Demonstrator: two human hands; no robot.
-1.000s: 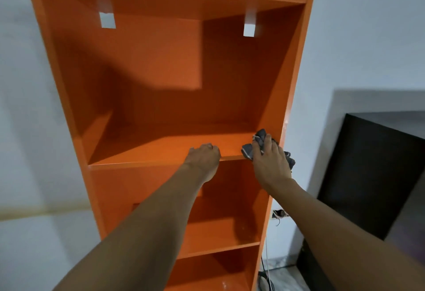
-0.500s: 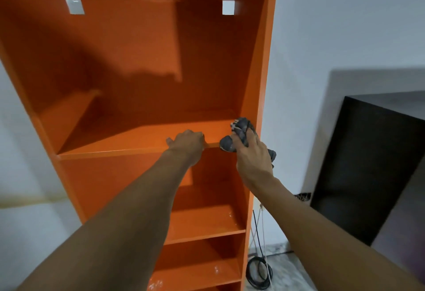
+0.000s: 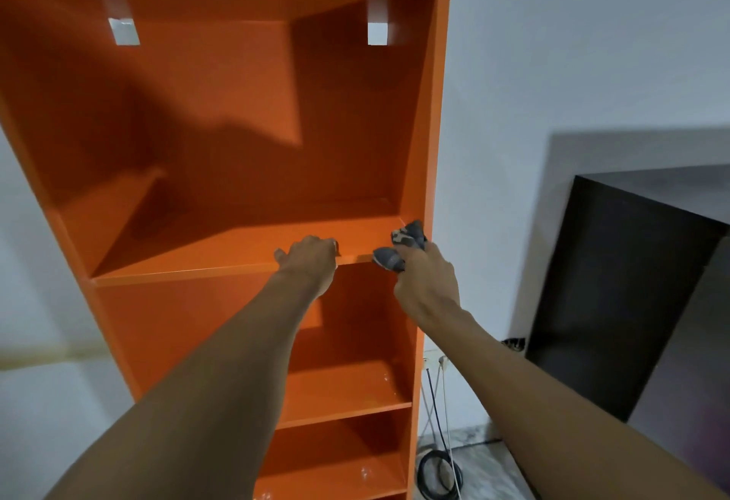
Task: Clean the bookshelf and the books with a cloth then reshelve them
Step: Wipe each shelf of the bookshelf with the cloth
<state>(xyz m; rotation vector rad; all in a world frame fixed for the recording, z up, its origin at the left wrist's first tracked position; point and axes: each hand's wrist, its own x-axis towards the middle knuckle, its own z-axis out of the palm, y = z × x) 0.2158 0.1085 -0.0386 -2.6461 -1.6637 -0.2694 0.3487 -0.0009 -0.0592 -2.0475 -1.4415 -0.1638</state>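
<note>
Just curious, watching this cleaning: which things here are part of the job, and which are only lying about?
Part of the job:
orange bookshelf
grey cloth, bunched in the right hand
left hand, gripping the shelf edge

Lying about:
dark cabinet
coiled black cable
wall sockets

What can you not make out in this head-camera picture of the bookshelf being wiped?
- Books: none in view.
- Bookshelf: bottom cut off by the lower edge.
- Cloth: mostly hidden by the right hand.
- Left hand: fingers curl over the shelf edge, tips hidden.
</note>
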